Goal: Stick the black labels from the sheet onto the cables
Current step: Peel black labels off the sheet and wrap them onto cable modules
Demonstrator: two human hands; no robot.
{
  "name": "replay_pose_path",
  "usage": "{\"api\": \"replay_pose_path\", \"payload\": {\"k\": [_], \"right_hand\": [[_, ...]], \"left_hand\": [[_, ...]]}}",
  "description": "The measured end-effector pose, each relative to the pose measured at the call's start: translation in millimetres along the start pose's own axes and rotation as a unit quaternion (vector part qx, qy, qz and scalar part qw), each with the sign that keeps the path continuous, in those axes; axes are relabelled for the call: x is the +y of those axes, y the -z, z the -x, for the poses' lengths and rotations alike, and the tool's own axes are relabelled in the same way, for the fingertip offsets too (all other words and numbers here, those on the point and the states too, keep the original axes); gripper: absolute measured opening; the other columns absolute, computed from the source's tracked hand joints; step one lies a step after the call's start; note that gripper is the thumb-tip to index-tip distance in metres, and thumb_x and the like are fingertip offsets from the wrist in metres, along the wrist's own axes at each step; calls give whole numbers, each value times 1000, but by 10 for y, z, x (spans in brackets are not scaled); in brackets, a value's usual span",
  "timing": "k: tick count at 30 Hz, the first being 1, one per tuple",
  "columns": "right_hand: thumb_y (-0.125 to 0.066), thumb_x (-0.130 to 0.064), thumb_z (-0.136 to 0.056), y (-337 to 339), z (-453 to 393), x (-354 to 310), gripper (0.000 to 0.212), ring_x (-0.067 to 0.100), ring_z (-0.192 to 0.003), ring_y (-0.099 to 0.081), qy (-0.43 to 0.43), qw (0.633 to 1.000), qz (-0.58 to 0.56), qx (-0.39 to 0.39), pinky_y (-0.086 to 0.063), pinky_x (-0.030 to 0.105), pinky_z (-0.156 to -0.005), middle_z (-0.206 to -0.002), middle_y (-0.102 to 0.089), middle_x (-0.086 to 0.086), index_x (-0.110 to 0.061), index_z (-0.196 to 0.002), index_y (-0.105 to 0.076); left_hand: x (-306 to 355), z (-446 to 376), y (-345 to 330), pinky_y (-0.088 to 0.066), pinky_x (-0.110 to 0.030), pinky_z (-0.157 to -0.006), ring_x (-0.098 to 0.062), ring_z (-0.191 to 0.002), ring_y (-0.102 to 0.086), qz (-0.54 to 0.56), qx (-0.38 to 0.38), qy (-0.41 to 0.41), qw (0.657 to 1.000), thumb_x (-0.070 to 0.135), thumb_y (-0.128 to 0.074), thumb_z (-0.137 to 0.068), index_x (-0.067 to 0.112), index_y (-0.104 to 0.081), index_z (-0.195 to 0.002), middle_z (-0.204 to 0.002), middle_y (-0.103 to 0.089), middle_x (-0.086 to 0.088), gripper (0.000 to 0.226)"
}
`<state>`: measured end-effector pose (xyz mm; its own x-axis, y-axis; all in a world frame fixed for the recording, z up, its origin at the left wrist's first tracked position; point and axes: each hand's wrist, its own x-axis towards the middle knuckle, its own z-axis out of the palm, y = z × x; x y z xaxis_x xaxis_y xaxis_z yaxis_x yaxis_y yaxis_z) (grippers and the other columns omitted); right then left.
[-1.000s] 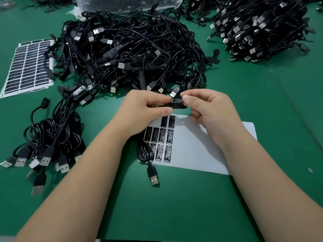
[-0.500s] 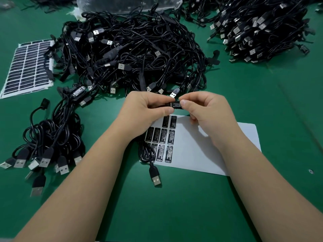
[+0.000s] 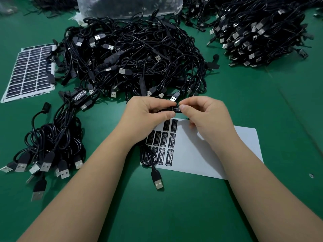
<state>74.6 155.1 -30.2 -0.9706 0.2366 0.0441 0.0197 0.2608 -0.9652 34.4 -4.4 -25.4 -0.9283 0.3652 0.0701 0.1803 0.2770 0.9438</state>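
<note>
My left hand (image 3: 145,112) grips the small black controller block of a cable, mostly hidden under its fingers. My right hand (image 3: 206,114) pinches a black label (image 3: 176,109) with white print between thumb and forefinger, right against that block. The same cable (image 3: 148,159) hangs down over the white label sheet (image 3: 209,151) and ends in a USB plug (image 3: 158,182) on the green table. Several black labels (image 3: 166,145) remain on the sheet's left part, below my hands.
A big tangle of black cables (image 3: 136,56) lies behind my hands, another heap (image 3: 258,30) at the back right. A bundle of cables (image 3: 52,145) lies at the left, a full label sheet (image 3: 29,72) at the far left. A clear plastic bag (image 3: 129,6) sits at the back.
The label in my right hand has come down from standing flat toward me to lying along the controller block. Both hands stayed nearly in place.
</note>
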Motion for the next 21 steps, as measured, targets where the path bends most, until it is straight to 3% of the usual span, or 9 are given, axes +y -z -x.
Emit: {"api": "replay_pose_path", "payload": {"k": [5,10,14,21], "right_hand": [[-67,-17,-87,-6,-1,18,21,-7,-53,-52,7,1000,20,6,-40,14,-58,-58,-60,-26,-34,-75,-67],[-69,-17,-86,-13,-2,26,18,-1,-58,-52,6,1000,12,22,-42,20,-60,-66,-62,-16,-35,-84,-64],[-69,-19,-86,-8,6,23,20,5,-59,-53,5,999,14,31,-43,28,-60,-72,-61,-11,-37,-87,-60],[-73,-23,-83,-9,5,4,18,7,-63,-57,-9,998,22,56,-51,34,-64,-72,-63,-10,-35,-85,-59]], "left_hand": [[8,5,-5,-49,-10,-63,5,-66,-65,-6,-1,-10,1000,9,-76,-79,35,-73,-90,-73,-73,16,28],[8,20,-30,-45,-11,-58,1,-57,-53,-37,13,-24,999,17,-77,-79,41,-72,-90,-65,-67,3,26],[34,27,-54,-42,-11,-56,3,-54,-49,-56,23,-30,998,17,-78,-79,42,-70,-89,-57,-60,19,27],[41,43,-86,-55,-28,-71,-24,-71,-64,-65,47,-40,996,18,-77,-80,30,-75,-98,-75,-72,0,22]]}}
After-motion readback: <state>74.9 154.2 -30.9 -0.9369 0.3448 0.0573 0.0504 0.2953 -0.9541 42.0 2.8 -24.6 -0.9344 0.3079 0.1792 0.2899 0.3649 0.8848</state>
